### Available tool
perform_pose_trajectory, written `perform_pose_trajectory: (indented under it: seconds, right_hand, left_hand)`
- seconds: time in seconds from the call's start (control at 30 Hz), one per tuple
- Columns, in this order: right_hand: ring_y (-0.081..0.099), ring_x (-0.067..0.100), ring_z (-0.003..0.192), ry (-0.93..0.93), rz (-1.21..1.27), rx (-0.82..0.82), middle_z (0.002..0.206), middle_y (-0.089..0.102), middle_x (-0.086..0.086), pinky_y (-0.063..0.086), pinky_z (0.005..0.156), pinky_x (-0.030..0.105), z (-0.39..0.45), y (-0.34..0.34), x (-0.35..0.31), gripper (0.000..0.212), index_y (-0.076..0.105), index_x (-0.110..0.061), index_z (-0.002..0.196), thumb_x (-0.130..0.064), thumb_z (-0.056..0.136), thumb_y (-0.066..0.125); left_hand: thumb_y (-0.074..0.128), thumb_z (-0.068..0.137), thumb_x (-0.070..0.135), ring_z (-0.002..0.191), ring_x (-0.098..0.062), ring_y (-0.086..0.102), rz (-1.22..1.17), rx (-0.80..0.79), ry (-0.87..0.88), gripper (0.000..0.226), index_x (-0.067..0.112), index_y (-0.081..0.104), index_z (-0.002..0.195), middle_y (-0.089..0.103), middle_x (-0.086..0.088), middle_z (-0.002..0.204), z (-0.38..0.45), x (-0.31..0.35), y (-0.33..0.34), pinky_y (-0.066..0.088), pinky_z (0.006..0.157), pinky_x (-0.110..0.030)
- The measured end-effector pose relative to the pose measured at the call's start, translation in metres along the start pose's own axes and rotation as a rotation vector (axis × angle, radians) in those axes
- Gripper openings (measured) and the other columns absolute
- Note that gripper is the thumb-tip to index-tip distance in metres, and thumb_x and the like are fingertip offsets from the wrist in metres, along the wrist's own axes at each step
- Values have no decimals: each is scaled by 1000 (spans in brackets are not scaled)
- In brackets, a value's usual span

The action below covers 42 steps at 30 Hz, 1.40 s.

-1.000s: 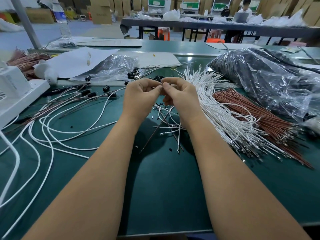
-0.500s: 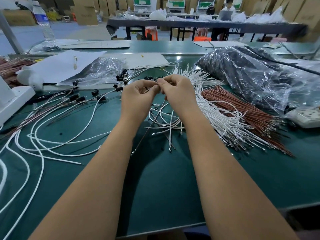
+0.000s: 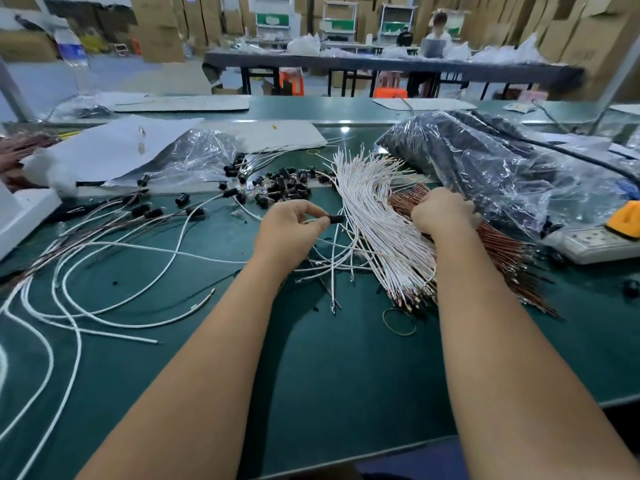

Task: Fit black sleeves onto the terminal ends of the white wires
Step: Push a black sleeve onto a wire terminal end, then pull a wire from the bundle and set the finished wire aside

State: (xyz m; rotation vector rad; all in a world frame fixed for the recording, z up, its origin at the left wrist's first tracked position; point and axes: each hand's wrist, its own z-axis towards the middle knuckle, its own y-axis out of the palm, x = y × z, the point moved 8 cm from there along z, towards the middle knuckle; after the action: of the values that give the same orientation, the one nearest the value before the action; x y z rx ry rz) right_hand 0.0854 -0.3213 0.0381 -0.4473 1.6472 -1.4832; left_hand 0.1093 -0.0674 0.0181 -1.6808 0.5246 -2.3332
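My left hand point(image 3: 289, 228) pinches a black sleeve point(image 3: 335, 218) that sits on the end of a white wire, just left of the fanned bundle of white wires point(image 3: 372, 216). My right hand point(image 3: 441, 213) rests on the brown wire bundle point(image 3: 502, 251), fingers curled down into the wires; whether it grips one is hidden. A heap of loose black sleeves point(image 3: 282, 188) lies beyond my left hand. Several white wires with sleeves fitted point(image 3: 145, 244) sprawl across the left of the green mat.
A clear bag of black parts point(image 3: 491, 168) lies at the right, with a power strip point(image 3: 602, 242) and a yellow object point(image 3: 625, 216) beside it. A second plastic bag point(image 3: 187, 157) and white sheets lie at the back left. A yellow rubber band point(image 3: 398, 322) lies near my right forearm.
My hands have parted. The right hand moved right onto the wire bundles, while the left stays near the centre holding the sleeved wire end. The view has tilted, showing the sleeve heap.
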Motion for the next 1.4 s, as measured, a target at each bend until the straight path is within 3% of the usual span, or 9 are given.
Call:
perform_pose_trajectory:
  seconds: [0.2, 0.3, 0.5, 0.73, 0.87, 1.0, 1.17, 1.33, 1.4]
  right_hand:
    - [60, 34, 101, -25, 165, 123, 107, 67, 14, 50, 82, 37, 2, -7, 3, 25, 68, -10, 103, -5, 83, 54]
    - [61, 30, 87, -15, 243, 166, 102, 69, 11, 44, 68, 31, 2, -16, 10, 22, 71, -10, 102, -3, 85, 57]
    - [57, 24, 72, -103, 261, 284, 91, 71, 6, 43, 60, 29, -10, -36, -3, 24, 75, -15, 90, -4, 89, 54]
    - [60, 19, 74, -465, 361, 458, 90, 67, 0, 45, 59, 27, -52, -84, -77, 34, 67, -23, 113, -2, 91, 51]
    - [58, 13, 66, -456, 881, 289, 89, 68, 1, 48, 61, 30, -59, -80, -97, 32, 71, -17, 95, 0, 86, 45]
    - [59, 9, 76, -292, 1454, -83, 87, 66, 5, 46, 61, 13, -64, -30, -103, 33, 67, -14, 96, 6, 93, 41]
    - [62, 14, 81, -91, 1851, -355, 85, 66, 5, 51, 77, 21, -74, 32, -112, 23, 63, -5, 104, 9, 93, 49]
    - [67, 12, 80, -60, 2116, -431, 78, 70, -1, 52, 78, 21, -68, 36, -106, 17, 65, -13, 95, -10, 99, 49]
    - [67, 12, 79, -36, 2124, -437, 77, 70, -2, 51, 76, 22, -66, 39, -103, 18, 65, -15, 95, -15, 100, 48]
  left_hand:
    - [69, 85, 27, 42, -5, 37, -34, -16, -30, 10, 29, 69, 76, 47, 11, 50, 3, -9, 0, 31, 47, -21]
    - [69, 85, 27, 42, -6, 38, -37, -17, -32, 9, 28, 69, 76, 48, 9, 52, 3, -9, 1, 32, 46, -20]
    - [68, 86, 26, 45, -9, 40, -29, -12, -32, 9, 27, 69, 77, 50, 6, 55, 4, -7, 1, 35, 52, -26]
    - [67, 85, 27, 47, -11, 39, 45, -12, -54, 10, 29, 68, 76, 47, 13, 48, 4, -8, 3, 36, 56, -30]
    - [68, 85, 27, 44, -8, 40, -33, 18, -73, 9, 28, 69, 76, 47, 10, 51, 5, -9, 0, 35, 53, -26]
    - [69, 84, 28, 47, -9, 45, -66, 24, -65, 7, 27, 70, 77, 55, 3, 58, 4, -8, -3, 39, 54, -27]
    - [70, 81, 21, 49, -6, 49, -119, 56, -56, 8, 24, 70, 74, 58, 7, 57, 4, -6, -7, 42, 57, -24]
    - [72, 82, 19, 66, -8, 61, -208, 71, -83, 8, 21, 71, 74, 72, -1, 75, 2, -5, -11, 51, 69, -24]
    - [71, 84, 17, 56, 0, 57, -306, 85, -103, 9, 20, 71, 75, 68, 8, 65, 1, -6, -16, 47, 59, -14]
